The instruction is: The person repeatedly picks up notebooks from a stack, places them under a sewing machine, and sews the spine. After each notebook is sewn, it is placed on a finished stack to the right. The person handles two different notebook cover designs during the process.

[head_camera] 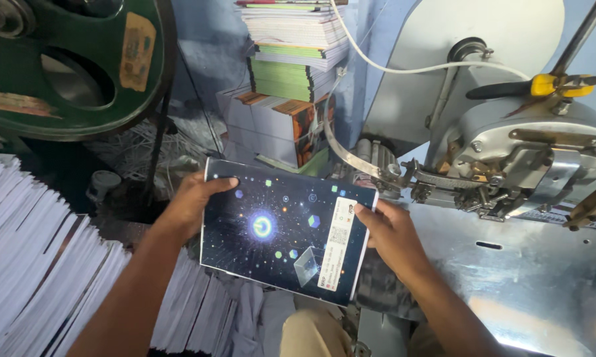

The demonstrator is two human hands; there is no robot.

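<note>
Two bare hands hold one dark booklet at the centre of the frame, its cover a starry pattern with a glowing ring, small coloured cubes and a white label strip near its right edge. The left hand grips the booklet's left edge, thumb on the cover near the top corner; the right hand clasps the right edge, thumb lying on the label. The booklet is tilted, raised above a heap of white stapled sheets that fills the lower left. To the right lies the shiny metal table of a stitching machine, with yellow-handled pliers resting on top. Behind, at upper centre, stand stacked booklets; a green flywheel occupies the upper left. A beige shape at bottom centre is possibly the person's knee.
</note>
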